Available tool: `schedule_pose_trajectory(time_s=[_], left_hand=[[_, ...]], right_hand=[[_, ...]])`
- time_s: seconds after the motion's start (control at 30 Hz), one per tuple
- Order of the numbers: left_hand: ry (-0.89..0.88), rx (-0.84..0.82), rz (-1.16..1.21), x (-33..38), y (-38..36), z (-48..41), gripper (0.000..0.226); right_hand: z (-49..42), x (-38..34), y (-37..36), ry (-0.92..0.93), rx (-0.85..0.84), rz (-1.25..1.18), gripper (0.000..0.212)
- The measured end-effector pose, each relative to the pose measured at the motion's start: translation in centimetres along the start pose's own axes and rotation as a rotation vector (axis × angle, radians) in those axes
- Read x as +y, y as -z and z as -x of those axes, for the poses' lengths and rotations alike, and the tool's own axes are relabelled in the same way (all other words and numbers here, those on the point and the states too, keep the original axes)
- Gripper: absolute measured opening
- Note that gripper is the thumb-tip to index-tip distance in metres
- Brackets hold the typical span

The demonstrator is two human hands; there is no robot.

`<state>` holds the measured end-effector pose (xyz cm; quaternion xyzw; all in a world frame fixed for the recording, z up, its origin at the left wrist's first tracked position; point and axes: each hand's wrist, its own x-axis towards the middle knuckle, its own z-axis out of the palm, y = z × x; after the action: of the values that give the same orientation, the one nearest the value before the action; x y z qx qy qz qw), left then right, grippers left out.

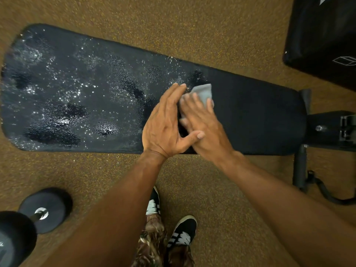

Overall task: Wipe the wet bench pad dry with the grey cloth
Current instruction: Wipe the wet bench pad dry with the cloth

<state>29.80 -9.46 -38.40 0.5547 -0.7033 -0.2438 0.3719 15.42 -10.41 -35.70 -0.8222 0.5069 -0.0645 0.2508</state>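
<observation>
Bare forearms (119,205) reach in from 6 o'clock to the small grey folded cloth (204,92), which lies mid-frame on the long black cushioned desk pad (254,112). The right hand (202,128) presses it down with flat, released fingers (192,106), while the left hand (163,124) lies just beside it at 9 o'clock, straight-fingered, grasping nothing. Glinting water beads (57,78) cover the pad toward 9 o'clock, and on the brown speckled floor (192,26) a black dumbbell (38,211) sits at 7 o'clock.
</observation>
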Motion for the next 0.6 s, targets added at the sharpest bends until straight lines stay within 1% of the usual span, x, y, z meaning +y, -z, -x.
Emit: schedule_pose_trajectory(time_s=[0.1, 0.17, 0.2, 0.27, 0.3, 0.4, 0.43, 0.47, 0.5, 0.53, 0.6], left_hand=[[0.026, -0.011, -0.010, 0.0, 0.2, 0.0, 0.113], [0.035, -0.013, -0.003, 0.1, 0.2, 0.0, 0.114], [0.034, -0.014, -0.002, 0.2, 0.2, 0.0, 0.114], [0.022, -0.016, -0.016, 0.2, 0.1, -0.1, 0.114], [0.012, -0.023, -0.025, 0.1, 0.0, 0.0, 0.113], [0.008, -0.051, -0.021, -0.1, 0.0, 0.0, 0.111], [0.029, -0.055, -0.002, 0.0, 0.2, 0.0, 0.108], [0.061, -0.052, 0.024, 0.2, 0.5, -0.1, 0.101], [0.103, -0.037, 0.065, 0.5, 0.7, -0.3, 0.091], [0.159, -0.013, 0.126, 1.2, 0.9, -0.5, 0.077], [0.313, 0.043, 0.296, 3.0, 1.5, -1.4, 0.054]], right_hand=[[2.4, 1.9, 0.7, 0.135, -0.129, 0.086, 0.055], [2.8, 3.6, 1.9, 0.189, -0.142, 0.179, 0.055], [2.4, 3.8, 2.0, 0.153, -0.118, 0.193, 0.055], [0.8, 2.6, 1.3, 0.023, -0.060, 0.137, 0.055], [0.3, 1.6, 0.6, 0.000, -0.050, 0.103, 0.056], [1.2, 0.7, -0.2, 0.086, -0.068, 0.012, 0.053], [1.7, 0.9, 0.5, 0.096, -0.055, -0.059, 0.050], [1.9, 0.9, 1.6, 0.053, -0.025, -0.174, 0.047], [1.9, 0.7, 2.8, -0.050, 0.021, -0.324, 0.043], [1.7, 0.4, 4.1, -0.194, 0.078, -0.494, 0.040], [1.2, -0.4, 6.1, -0.455, 0.196, -0.913, 0.037]])
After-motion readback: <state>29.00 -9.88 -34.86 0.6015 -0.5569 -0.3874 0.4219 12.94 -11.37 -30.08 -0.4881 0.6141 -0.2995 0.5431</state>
